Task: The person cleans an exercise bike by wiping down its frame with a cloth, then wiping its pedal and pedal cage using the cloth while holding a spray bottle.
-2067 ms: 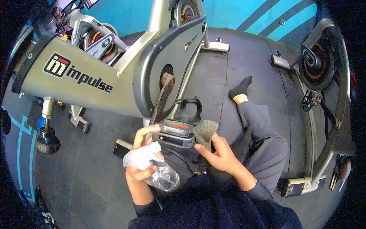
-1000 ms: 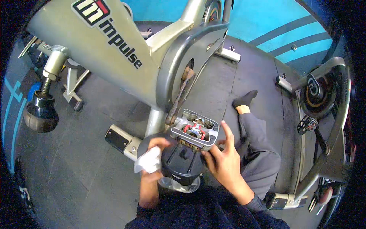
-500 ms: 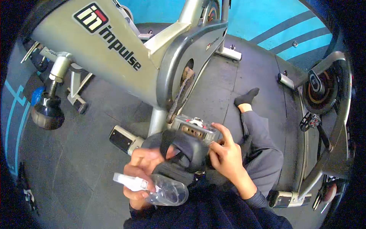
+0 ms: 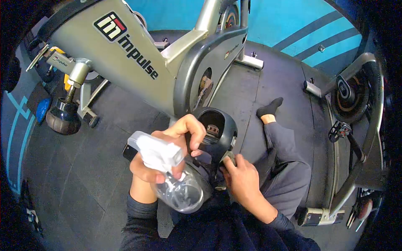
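My left hand (image 4: 144,167) is closed around the white trigger head of a clear spray bottle (image 4: 184,194), which tilts with its base toward my body. The index finger of that hand curls beside a black bike pedal (image 4: 215,115), whose toe cage opens toward me and shows the metal platform inside. At the pedal's right side is my right hand (image 4: 247,182), fingers bent and pressed together against a small grey-green piece (image 4: 228,159); what this is I cannot make out. Behind the pedal, the crank (image 4: 204,90) joins the exercise bike (image 4: 171,54).
My bent leg (image 4: 289,163), ending in a black-socked foot (image 4: 270,108), lies on the dark mat floor (image 4: 83,180). A second bike (image 4: 356,96) stands at the right. On the left a levelling foot (image 4: 63,117) hangs from the tilted bike frame.
The pedal has turned, so its toe cage opening now faces me. My left hand has moved up and right with the bottle. My right hand has shifted slightly down along the pedal.
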Available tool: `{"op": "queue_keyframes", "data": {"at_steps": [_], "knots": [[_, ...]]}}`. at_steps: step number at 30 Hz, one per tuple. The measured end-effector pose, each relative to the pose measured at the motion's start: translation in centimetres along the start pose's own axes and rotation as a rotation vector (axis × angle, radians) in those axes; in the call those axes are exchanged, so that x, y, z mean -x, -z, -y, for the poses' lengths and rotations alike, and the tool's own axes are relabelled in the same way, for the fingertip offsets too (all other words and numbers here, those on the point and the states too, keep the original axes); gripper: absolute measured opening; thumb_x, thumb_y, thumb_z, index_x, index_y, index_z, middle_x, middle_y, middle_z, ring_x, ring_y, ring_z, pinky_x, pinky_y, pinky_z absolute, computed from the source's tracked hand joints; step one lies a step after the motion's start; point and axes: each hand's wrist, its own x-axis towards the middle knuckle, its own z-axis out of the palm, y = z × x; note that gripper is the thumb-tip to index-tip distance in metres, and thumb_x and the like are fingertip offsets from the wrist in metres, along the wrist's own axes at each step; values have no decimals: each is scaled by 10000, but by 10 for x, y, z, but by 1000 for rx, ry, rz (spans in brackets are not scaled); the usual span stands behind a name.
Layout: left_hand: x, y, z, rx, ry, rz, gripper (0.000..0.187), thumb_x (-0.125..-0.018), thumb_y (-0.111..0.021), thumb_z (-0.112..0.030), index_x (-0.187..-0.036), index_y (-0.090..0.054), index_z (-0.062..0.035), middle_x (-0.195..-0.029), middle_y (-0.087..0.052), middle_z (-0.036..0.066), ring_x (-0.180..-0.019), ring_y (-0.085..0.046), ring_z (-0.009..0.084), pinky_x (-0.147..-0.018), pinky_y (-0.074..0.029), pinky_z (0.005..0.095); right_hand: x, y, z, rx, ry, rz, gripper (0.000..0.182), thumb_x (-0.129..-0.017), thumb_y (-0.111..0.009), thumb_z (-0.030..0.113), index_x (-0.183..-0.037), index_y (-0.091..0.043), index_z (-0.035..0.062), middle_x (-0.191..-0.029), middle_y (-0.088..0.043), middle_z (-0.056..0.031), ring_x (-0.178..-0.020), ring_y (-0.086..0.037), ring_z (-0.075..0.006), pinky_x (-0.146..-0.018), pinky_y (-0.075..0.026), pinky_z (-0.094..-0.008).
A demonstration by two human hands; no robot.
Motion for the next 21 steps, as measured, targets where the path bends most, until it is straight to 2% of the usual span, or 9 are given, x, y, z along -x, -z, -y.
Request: {"op": "queue_keyframes", "data": {"at_steps": [1,3,6,9,11,13,14,16,21], "knots": [[0,4,1,0,-37,82,185,-457,-690,-252,-562,-622,-116,-914,-378,90,-869,-343,240,-740,-356,310,-1,-8,-1,27,19,2,309,-789,-598,175,-1096,-586,142,-859,-527,-114,-657,-606,-250,-552,-490,-371],[0,4,1,-1,-31,70,177,-456,-688,-250,-549,-616,-118,-913,-368,85,-873,-340,240,-739,-357,316,-5,-18,5,56,37,-13,368,-775,-531,111,-1138,-585,137,-738,-543,-78,-658,-613,-238,-543,-489,-358],[2,-1,0,-18,29,-25,154,-433,-679,-241,-495,-582,-138,-889,-334,69,-879,-333,240,-727,-356,316,-19,-21,20,19,8,-35,369,-791,-523,123,-1154,-582,143,-757,-557,-78,-650,-613,-226,-541,-491,-349],[-7,-3,6,34,-17,-58,190,-357,-661,-235,-439,-506,-161,-874,-307,60,-871,-322,233,-700,-352,300,-28,-31,28,-28,45,-45,376,-793,-524,141,-1163,-571,95,-743,-567,-84,-611,-618,-227,-519,-494,-349],[-8,-2,6,38,-12,-73,200,-351,-664,-237,-439,-501,-160,-879,-305,60,-873,-320,230,-701,-357,299,-35,-36,32,-68,35,-20,372,-789,-529,155,-1141,-563,41,-712,-577,-89,-570,-626,-246,-487,-491,-356],[-9,-4,7,45,-6,-84,210,-346,-668,-238,-439,-496,-160,-884,-303,61,-875,-318,226,-702,-362,297,-37,-36,34,-83,28,-21,369,-791,-526,158,-1137,-562,37,-713,-584,-89,-566,-627,-246,-484,-490,-357],[-10,-5,8,20,-27,-98,239,-374,-674,-287,-472,-519,-134,-893,-319,74,-873,-324,230,-709,-345,298,-37,-36,34,-96,26,-22,365,-792,-523,161,-1132,-561,33,-713,-591,-90,-562,-629,-246,-482,-490,-358],[-11,-7,9,-32,-72,-128,345,-431,-686,-385,-539,-563,-82,-910,-350,101,-868,-336,237,-723,-310,299,-34,-32,33,-54,18,-7,370,-794,-517,159,-1143,-559,42,-726,-595,-91,-568,-627,-242,-484,-489,-354],[-18,-2,16,2,-83,-117,335,-335,-628,-363,-481,-506,-87,-921,-325,92,-874,-332,229,-718,-328,295,-18,-15,29,79,-15,64,408,-802,-504,161,-1204,-545,104,-756,-597,-88,-596,-614,-234,-499,-481,-351]]}}
